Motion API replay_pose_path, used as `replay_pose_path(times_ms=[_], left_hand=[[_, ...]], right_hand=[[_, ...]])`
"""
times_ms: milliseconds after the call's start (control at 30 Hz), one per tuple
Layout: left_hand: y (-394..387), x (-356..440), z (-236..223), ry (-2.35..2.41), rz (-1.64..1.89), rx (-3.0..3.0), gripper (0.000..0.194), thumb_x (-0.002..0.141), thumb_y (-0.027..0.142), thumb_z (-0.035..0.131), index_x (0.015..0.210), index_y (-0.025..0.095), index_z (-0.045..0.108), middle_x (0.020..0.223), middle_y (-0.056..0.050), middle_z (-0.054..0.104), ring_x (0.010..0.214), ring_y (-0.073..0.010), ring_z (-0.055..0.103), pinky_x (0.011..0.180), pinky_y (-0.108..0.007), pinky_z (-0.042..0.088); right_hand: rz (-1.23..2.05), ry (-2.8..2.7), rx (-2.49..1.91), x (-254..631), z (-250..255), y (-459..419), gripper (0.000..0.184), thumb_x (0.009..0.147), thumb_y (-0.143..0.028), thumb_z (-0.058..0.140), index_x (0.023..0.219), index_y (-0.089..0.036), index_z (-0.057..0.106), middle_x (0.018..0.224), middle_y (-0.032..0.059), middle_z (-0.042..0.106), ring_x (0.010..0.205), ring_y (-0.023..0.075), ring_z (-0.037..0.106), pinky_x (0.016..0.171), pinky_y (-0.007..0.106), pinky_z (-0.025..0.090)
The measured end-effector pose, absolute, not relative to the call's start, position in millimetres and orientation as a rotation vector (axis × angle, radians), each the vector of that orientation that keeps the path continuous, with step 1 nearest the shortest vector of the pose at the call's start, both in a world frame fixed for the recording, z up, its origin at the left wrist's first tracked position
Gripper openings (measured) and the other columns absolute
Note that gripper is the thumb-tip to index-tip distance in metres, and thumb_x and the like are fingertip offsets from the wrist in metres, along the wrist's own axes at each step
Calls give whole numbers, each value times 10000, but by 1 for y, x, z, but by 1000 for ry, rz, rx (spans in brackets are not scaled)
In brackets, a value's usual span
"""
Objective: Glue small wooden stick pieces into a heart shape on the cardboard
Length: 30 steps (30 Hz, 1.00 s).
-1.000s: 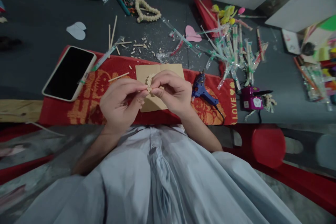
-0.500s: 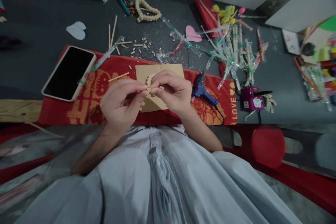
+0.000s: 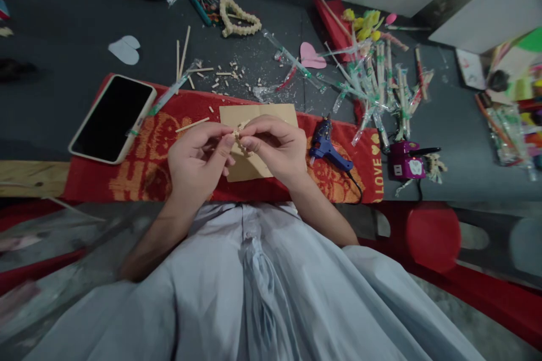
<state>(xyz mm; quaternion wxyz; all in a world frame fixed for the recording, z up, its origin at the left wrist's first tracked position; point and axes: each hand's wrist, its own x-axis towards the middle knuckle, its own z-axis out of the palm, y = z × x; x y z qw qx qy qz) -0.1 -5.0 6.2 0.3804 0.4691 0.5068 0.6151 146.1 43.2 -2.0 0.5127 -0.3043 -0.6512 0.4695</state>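
My left hand (image 3: 195, 159) and my right hand (image 3: 277, 146) meet over a tan cardboard sheet (image 3: 275, 111), fingertips pinched together. Between them is a small pale piece made of short wooden stick bits (image 3: 237, 133), mostly covered by my fingers. Both thumbs and index fingers press on it. Under the cardboard lies a red and orange towel (image 3: 139, 172). To the right of my right hand rests a blue glue gun (image 3: 328, 149). One thin wooden stick (image 3: 192, 124) lies beyond my left hand.
A phone (image 3: 112, 118) lies at left. Behind are cut stick bits (image 3: 231, 74), a heart-shaped stick frame (image 3: 240, 32), and white (image 3: 125, 51) and pink paper hearts (image 3: 311, 55). Wrapped sticks (image 3: 381, 67) and a purple device (image 3: 406, 159) occupy the right. A red stool (image 3: 432, 236) stands below.
Both hands have shifted slightly, the left one a little to the right and the fingertips a little farther from me. The pale piece is still pinched between them and has turned slightly.
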Motion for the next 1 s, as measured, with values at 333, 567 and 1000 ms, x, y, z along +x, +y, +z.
replay_pose_path(times_ms=[333, 567, 1000], left_hand=[[-4, -3, 8, 1320, 1350, 905, 362, 706, 506, 846, 786, 175, 723, 485, 39, 578, 336, -81, 498, 267, -159, 325], [-3, -4, 9, 1319, 1305, 837, 347, 661, 451, 875, 739, 170, 689, 459, 43, 559, 319, -78, 476, 260, -160, 291], [6, 2, 30, 1215, 1281, 335, 128, 838, 173, 693, 727, 148, 636, 633, 32, 620, 357, -12, 401, 295, -122, 224]], right_hand=[[911, -1808, -566, 153, -2, 55, 234, 904, -432, 708, 970, -212, 753, 872, 18, 732, 819, 124, 662, 785, 281, 562], [874, -1997, -573, 158, 6, 60, 355, 879, -554, 690, 942, -206, 726, 820, 15, 692, 749, 123, 617, 734, 283, 556], [1114, -1688, -882, 149, 7, 50, 527, 730, -725, 733, 818, -220, 607, 788, -5, 642, 718, 127, 605, 659, 290, 538]])
